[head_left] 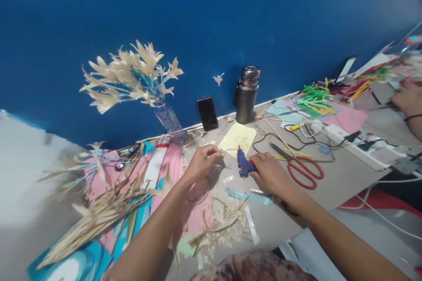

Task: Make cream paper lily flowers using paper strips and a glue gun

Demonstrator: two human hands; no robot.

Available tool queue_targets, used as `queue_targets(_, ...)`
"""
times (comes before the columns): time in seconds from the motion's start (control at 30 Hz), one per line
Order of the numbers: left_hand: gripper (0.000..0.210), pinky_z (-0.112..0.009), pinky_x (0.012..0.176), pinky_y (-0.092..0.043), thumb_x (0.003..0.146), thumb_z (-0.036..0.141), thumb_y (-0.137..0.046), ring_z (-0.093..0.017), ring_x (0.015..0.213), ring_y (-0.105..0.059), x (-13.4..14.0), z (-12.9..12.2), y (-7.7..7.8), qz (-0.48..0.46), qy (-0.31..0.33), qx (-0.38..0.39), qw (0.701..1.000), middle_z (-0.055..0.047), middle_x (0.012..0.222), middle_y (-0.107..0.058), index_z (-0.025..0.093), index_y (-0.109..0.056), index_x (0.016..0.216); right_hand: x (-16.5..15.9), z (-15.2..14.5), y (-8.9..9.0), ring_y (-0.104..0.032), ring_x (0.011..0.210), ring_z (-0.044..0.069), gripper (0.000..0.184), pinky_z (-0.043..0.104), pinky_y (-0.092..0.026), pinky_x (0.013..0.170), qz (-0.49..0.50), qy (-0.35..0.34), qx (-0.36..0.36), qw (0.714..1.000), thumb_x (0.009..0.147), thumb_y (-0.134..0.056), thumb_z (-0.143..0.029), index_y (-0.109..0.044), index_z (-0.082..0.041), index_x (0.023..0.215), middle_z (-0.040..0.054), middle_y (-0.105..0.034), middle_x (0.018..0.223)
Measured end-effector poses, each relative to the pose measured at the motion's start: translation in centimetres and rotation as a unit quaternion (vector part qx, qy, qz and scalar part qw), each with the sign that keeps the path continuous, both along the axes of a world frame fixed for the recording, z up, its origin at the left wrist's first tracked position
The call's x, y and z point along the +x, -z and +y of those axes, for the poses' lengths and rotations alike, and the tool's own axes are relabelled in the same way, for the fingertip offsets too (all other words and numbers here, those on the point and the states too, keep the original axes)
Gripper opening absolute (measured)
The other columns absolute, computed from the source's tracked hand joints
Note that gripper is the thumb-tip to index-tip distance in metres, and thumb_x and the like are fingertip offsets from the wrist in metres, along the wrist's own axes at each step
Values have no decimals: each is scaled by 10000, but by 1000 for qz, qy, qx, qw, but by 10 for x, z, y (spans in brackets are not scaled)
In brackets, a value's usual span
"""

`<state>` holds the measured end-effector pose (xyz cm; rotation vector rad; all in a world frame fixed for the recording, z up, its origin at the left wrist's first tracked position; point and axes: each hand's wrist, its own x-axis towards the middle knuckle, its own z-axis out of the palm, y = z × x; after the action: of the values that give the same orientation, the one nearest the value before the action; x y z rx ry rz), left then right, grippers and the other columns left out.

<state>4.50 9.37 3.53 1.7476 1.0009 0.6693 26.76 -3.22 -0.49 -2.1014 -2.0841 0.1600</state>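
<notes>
My right hand (pixel 268 173) is closed around the handle of a blue hot glue gun (pixel 244 164), whose nozzle points toward the wall over a yellow sheet of paper (pixel 232 136). To its left, my left hand (pixel 204 162) is closed in a pinch on a thin strand (pixel 227 150) that reaches toward the nozzle; its exact kind is too small to tell. Red-handled scissors (pixel 301 171) lie beside my right hand. Below my hands is a pile of dry husk scraps (pixel 224 224).
Pale husk flowers (pixel 132 74) fill a clear bottle (pixel 169 120) near the wall. A phone (pixel 207 114) and a steel flask (pixel 247 96) stand at the back. Dry husks (pixel 102 210) lie left; a power strip (pixel 356 147) and another person's hand (pixel 409 96) are right.
</notes>
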Motion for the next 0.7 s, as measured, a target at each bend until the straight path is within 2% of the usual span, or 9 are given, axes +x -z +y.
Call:
queue_targets(0.1, 115, -241, 570, -403, 719, 248, -652, -142, 599, -552, 24, 35, 13, 23, 7, -12, 1000, -7, 617, -642, 161, -657, 645, -1, 5, -1, -542, 1037, 321, 291, 406, -406, 925, -2, 1, -10, 1000, 868, -700, -235, -669, -132, 1138, 143, -669, 1075)
queue_targets(0.2, 130, -228, 522, -363, 687, 255, -671, -128, 545, -519, 34, 57, 27, 49, 14, -26, 998, -4, 570, -626, 159, -632, 608, 0, 5, -1, -539, 1047, 317, 281, 416, -413, 931, 19, -9, -5, 1000, 892, -688, -261, -677, -142, 1145, 141, -662, 1097)
queue_targets(0.33, 187, -224, 501, -332, 693, 318, -695, -115, 512, -481, 32, 67, 40, 69, 25, -29, 997, 14, 543, -590, 165, -623, 614, 13, 0, 2, -534, 1105, 312, 265, 451, -421, 980, 88, -22, 23, 996, 892, -672, -242, -683, -157, 1142, 146, -637, 1205)
queue_targets(0.43, 228, -226, 481, -309, 705, 364, -702, -109, 487, -445, 29, 68, 43, 69, 29, -29, 997, 26, 531, -562, 170, -615, 620, 32, -8, 4, -540, 1176, 312, 291, 488, -408, 1049, 205, -14, 69, 976, 885, -634, -229, -675, -173, 1168, 143, -625, 1279)
queue_targets(0.5, 232, -226, 480, -302, 711, 365, -700, -107, 483, -429, 29, 67, 40, 59, 33, -25, 997, 32, 521, -542, 173, -608, 620, 45, -14, 6, -576, 1163, 304, 318, 481, -441, 1034, 328, 11, 85, 941, 912, -608, -287, -659, -193, 1212, 130, -643, 1274)
queue_targets(0.53, 228, -226, 485, -303, 715, 359, -696, -107, 488, -429, 29, 66, 37, 51, 35, -20, 998, 33, 522, -538, 174, -604, 620, 50, -17, 7, -604, 1127, 295, 337, 462, -476, 993, 405, 25, 87, 910, 938, -588, -336, -647, -202, 1242, 124, -656, 1259)
queue_targets(0.63, 200, -230, 527, -347, 755, 349, -670, -116, 535, -475, 29, 58, 23, 24, 51, 1, 998, 13, 586, -598, 174, -618, 674, 56, -22, 8, -661, 933, 247, 424, 371, -544, 795, 618, 42, 80, 781, 992, -527, -486, -629, -203, 1292, 125, -694, 1154)
queue_targets(0.67, 195, -234, 546, -369, 780, 355, -655, -121, 554, -496, 28, 53, 18, 14, 61, 7, 998, 2, 623, -633, 173, -630, 717, 54, -22, 8, -655, 867, 228, 447, 346, -540, 743, 660, 35, 81, 746, 994, -522, -518, -644, -193, 1276, 124, -704, 1092)
queue_targets(0.7, 197, -240, 564, -390, 807, 366, -639, -125, 565, -511, 28, 48, 13, 4, 74, 11, 997, -8, 650, -660, 173, -640, 763, 52, -22, 6, -639, 813, 212, 461, 327, -529, 706, 686, 24, 84, 723, 990, -526, -541, -667, -180, 1242, 117, -707, 1015)
